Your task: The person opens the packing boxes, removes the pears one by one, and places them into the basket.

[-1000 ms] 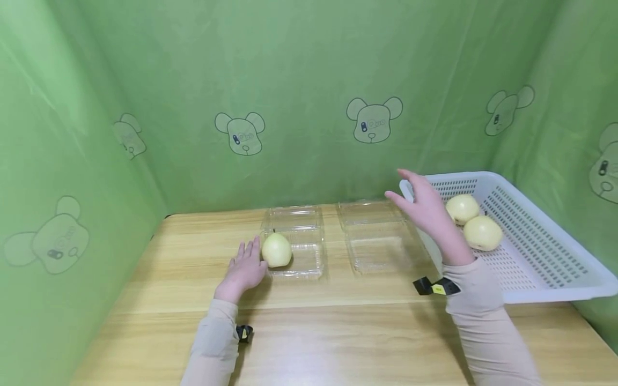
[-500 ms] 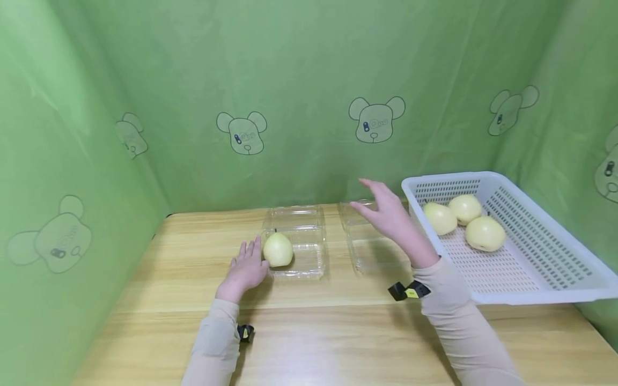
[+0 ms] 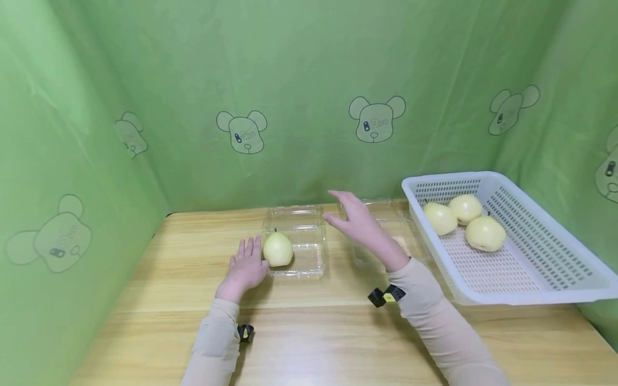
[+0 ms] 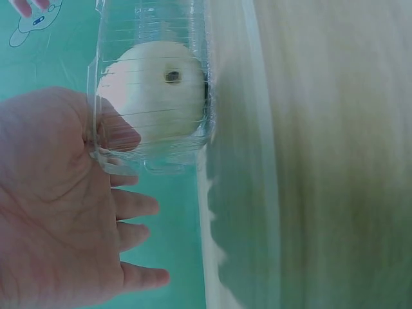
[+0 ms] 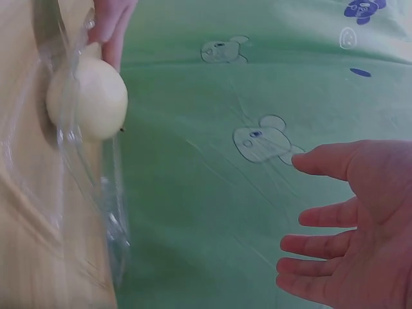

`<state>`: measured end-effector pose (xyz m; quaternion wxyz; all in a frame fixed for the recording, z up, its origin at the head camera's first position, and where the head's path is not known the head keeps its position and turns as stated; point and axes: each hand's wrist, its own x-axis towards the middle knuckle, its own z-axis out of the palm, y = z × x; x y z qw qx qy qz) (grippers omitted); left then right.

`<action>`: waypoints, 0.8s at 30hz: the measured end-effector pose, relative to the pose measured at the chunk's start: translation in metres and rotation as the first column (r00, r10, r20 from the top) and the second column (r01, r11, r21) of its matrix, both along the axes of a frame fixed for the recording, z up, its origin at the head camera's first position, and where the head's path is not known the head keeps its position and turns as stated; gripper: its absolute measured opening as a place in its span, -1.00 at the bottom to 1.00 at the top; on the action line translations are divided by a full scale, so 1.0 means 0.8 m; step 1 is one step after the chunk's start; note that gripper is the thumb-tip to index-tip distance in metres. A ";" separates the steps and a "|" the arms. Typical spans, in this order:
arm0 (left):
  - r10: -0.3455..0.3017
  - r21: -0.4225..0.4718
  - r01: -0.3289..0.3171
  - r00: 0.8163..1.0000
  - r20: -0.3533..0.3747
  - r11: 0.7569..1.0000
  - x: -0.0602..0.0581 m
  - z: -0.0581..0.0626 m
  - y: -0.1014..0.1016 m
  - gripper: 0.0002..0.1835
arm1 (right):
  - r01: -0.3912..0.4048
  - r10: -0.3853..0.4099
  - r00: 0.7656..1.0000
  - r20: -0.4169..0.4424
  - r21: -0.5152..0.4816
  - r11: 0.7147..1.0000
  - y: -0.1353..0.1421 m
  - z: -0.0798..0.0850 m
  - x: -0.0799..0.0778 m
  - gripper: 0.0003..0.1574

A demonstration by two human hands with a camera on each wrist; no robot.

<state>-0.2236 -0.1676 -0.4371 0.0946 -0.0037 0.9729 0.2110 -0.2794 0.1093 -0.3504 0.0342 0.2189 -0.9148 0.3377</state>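
Note:
A pale yellow pear point(image 3: 278, 250) sits in the left half of a clear plastic clamshell box point(image 3: 309, 262), its lid folded back behind it. My left hand point(image 3: 245, 272) lies beside this box with fingers spread. In the left wrist view its thumb point(image 4: 119, 132) reaches to the wall of the box, close by the pear point(image 4: 158, 96). Over a second clear clamshell box point(image 3: 401, 236), my right hand point(image 3: 359, 222) hovers with fingers extended and nothing in it. The right wrist view shows that hand point(image 5: 360, 238) apart from the pear point(image 5: 96, 100).
On the right stands a white perforated plastic basket point(image 3: 545, 292) holding three more pears point(image 3: 485, 234). Both boxes stand near the back edge of the wooden table point(image 3: 309, 338). Green curtains point(image 3: 309, 107) printed with bear heads enclose the back and sides.
My right hand has moved left, from beside the basket to over the second box, uncovering the basket's third pear. The left hand has stayed in place.

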 end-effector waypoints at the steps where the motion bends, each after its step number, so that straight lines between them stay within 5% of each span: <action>1: -0.001 -0.009 0.001 1.000 -0.002 1.000 0.000 -0.001 0.000 -0.22 | -0.004 0.004 1.000 0.001 -0.002 1.000 -0.004 -0.002 0.000 -0.13; 24: -0.016 -0.058 0.015 1.000 -0.025 0.998 0.000 0.004 0.001 -0.24 | -0.090 0.092 0.993 0.072 -0.023 0.996 -0.089 -0.051 -0.001 -0.16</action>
